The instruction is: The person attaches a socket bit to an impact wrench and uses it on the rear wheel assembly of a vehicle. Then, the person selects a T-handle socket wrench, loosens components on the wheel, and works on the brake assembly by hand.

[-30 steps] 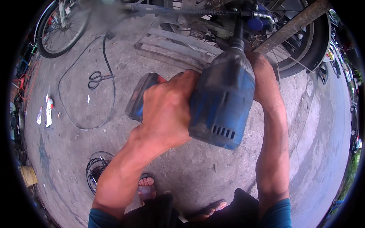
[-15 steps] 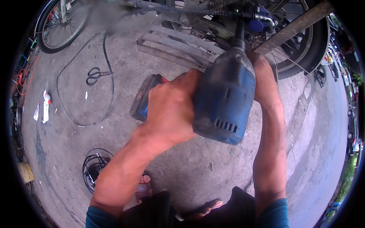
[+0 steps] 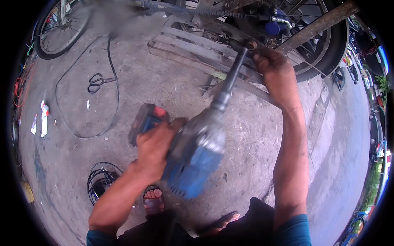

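Blue power drill (image 3: 197, 151) in the middle, left hand (image 3: 154, 149) wrapped tight on its handle, long dark bit (image 3: 234, 76) pointing far up to a wheel (image 3: 324, 45), right hand (image 3: 277, 69) closed on the metal there (fingers partly hidden), scissors (image 3: 98, 82) lying far left on the ground.

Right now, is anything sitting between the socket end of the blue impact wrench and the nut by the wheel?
Nothing visible does. The impact wrench in the left hand points its socket straight at the nut; the right hand grips just beside it.
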Demonstrator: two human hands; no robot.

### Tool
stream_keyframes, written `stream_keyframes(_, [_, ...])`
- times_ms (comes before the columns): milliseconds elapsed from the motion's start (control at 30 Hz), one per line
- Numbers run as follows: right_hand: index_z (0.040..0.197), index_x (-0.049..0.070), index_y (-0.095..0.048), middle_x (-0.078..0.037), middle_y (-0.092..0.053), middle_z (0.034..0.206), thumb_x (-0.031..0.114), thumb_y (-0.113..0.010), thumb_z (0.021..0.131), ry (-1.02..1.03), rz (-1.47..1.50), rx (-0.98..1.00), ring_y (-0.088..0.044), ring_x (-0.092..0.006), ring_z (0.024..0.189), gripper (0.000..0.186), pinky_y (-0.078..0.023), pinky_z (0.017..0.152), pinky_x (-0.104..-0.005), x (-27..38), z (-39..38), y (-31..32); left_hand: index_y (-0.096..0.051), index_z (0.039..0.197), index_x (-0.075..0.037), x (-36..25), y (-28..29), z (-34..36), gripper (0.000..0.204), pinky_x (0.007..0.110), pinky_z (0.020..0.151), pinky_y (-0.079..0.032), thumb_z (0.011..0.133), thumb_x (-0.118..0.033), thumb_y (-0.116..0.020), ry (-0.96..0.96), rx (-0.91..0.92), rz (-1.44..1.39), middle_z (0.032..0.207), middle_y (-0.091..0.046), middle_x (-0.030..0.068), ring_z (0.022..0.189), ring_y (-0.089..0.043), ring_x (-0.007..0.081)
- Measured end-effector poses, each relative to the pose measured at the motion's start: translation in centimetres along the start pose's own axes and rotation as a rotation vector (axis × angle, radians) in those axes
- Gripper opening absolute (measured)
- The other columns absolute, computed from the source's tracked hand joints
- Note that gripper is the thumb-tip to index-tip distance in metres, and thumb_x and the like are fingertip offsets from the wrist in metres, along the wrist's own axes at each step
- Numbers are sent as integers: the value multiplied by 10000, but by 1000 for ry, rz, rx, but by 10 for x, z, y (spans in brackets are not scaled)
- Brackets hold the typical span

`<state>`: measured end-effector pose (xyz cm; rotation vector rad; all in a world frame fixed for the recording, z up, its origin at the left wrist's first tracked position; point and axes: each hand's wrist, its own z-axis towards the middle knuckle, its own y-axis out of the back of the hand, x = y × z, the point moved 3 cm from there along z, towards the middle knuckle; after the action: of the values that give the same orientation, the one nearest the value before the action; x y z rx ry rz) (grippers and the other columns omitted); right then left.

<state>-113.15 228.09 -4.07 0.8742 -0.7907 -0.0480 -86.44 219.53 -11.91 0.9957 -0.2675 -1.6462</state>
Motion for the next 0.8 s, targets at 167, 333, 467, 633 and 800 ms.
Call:
stream_keyframes(167, [997, 18, -620, -131, -638, 917, 163, -602, 820, -35, -31, -333, -594, -238, 831, 230, -445, 748, -316, 12, -5, 22, -576, 993, 33, 21, 44, -32, 395, 354, 485, -441, 644, -146, -626, -147, 111, 76, 734, -550, 116, 552, -549, 251])
stream_keyframes(333, [1275, 109, -435, -126, -517, 1180, 119, -703, 693, 674, -962, -325, -451, -309, 1155, 641, -336, 970, -407, 40, 28, 31, -560, 1016, 31, 46, 78, -72, 430, 368, 528, -442, 615, -122, -593, -190, 380, 266, 722, -521, 110, 604, -545, 264])
stream_keyframes(467, [1290, 15, -387, -179, -614, 964, 355, -734, 635, 357, -1197, 100, -603, -362, 873, 815, -497, 751, -418, 65, 58, 28, -554, 1015, 30, 73, 82, -100, 435, 385, 552, -448, 605, -110, -595, -120, 454, 304, 753, -530, 125, 639, -558, 287])
stream_keyframes(633, [1256, -11, -420, -227, -592, 957, 294, -715, 620, 842, -1140, 198, -602, -369, 871, 764, -493, 731, -430, 37, 87, 56, -520, 1058, 33, 107, 65, -114, 482, 408, 627, -452, 594, -78, -586, 108, 569, 358, 805, -521, 160, 719, -557, 331])
stream_keyframes(800, [1292, -42, -347, -262, -575, 975, 226, -664, 664, 556, -1241, 274, -592, -393, 875, 753, -486, 751, -439, 45, 87, 57, -506, 1080, 31, 128, 47, -122, 464, 394, 651, -455, 632, -67, -572, 79, 621, 462, 816, -513, 147, 733, -548, 305])
